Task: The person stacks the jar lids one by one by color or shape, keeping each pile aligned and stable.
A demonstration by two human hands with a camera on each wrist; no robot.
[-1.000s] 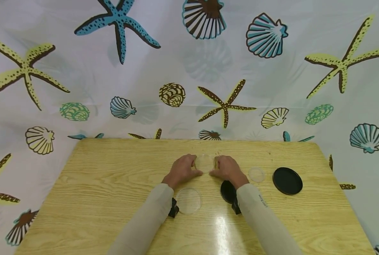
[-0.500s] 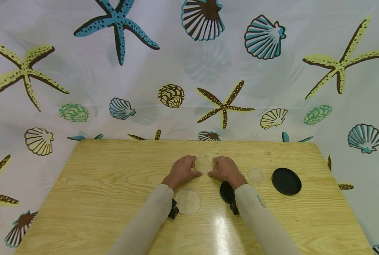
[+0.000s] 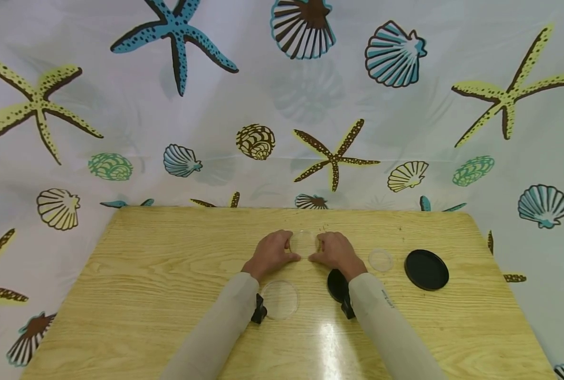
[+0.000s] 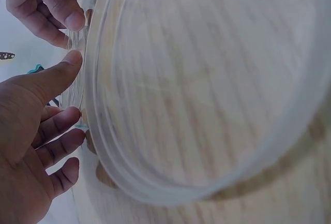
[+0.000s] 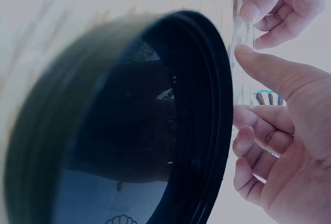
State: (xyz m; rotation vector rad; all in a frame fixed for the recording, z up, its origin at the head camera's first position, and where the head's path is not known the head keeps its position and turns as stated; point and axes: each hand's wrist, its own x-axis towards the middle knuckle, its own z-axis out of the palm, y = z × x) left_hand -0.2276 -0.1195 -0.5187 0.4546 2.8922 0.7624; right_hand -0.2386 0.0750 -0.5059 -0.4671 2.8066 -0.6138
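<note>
Near the back of the table, a clear round shallow dish (image 3: 304, 244) lies between both hands in the head view. My left hand (image 3: 271, 253) holds its left side, thumb at the near edge and fingers farther back. From the right, my right hand (image 3: 337, 253) grips the opposite side in the same way. Seen edge-on in the left wrist view, the dish (image 4: 75, 76) is partly hidden by the fingers. A larger clear round dish (image 3: 280, 300) lies beside the left wrist. Just below the right hand is a black round dish (image 3: 337, 285), partly covered by the forearm.
To the right, a small clear disc (image 3: 381, 259) lies on the wooden table (image 3: 168, 295). Beyond it is a larger black round dish (image 3: 427, 269). A curtain (image 3: 263, 105) printed with shells and starfish hangs behind the table's back edge.
</note>
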